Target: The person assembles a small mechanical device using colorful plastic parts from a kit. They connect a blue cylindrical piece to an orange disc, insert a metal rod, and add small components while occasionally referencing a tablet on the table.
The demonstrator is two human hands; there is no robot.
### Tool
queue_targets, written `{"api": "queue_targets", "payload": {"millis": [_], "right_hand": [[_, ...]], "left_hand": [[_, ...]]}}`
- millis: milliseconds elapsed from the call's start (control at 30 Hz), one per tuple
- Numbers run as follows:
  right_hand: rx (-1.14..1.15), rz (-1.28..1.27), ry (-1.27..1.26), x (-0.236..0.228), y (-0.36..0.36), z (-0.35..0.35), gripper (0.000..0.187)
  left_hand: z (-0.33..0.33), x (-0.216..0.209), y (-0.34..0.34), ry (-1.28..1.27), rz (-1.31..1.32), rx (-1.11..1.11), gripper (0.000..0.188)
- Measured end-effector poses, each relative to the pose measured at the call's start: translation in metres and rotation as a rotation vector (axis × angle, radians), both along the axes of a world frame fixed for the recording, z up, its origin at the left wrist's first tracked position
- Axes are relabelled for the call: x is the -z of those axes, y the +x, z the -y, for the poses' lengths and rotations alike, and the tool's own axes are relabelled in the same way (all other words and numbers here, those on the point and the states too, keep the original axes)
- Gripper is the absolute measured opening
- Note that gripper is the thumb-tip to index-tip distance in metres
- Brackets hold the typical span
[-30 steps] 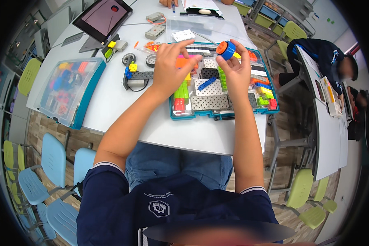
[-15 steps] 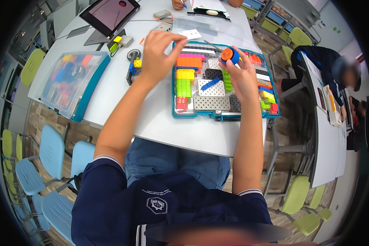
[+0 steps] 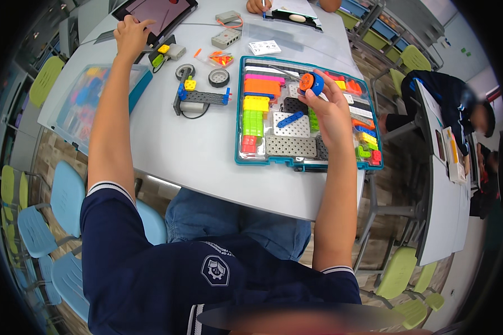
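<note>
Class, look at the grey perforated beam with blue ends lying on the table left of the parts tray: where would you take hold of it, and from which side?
Probably across the bare middle of the grey beam, pinching its long edges from above. It lies flat; blue connectors and a yellow block crowd its left end.

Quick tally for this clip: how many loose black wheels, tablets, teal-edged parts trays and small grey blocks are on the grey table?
Loose black wheels: 2
Tablet: 1
Teal-edged parts trays: 2
Small grey blocks: 2
Total: 7
</note>
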State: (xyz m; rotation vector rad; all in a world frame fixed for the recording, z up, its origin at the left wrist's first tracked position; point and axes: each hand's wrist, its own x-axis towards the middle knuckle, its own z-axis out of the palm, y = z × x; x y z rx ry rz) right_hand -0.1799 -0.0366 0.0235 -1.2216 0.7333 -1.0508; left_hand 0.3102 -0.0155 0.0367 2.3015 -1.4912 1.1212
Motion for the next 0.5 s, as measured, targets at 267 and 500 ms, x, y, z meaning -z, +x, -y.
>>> {"api": "queue_targets", "payload": {"millis": [267,500], "right_hand": [[0.016,-0.026,0.004,0.001,0.003,-0.001,0.057],[0.024,-0.047,0.01,0.004,0.001,0.001,0.058]], "left_hand": [[0.001,0.018,0.018,0.106,0.088,0.05,0.029],[0.012,0.014,0.026,0.094,0.159,-0.12,0.035]]}}
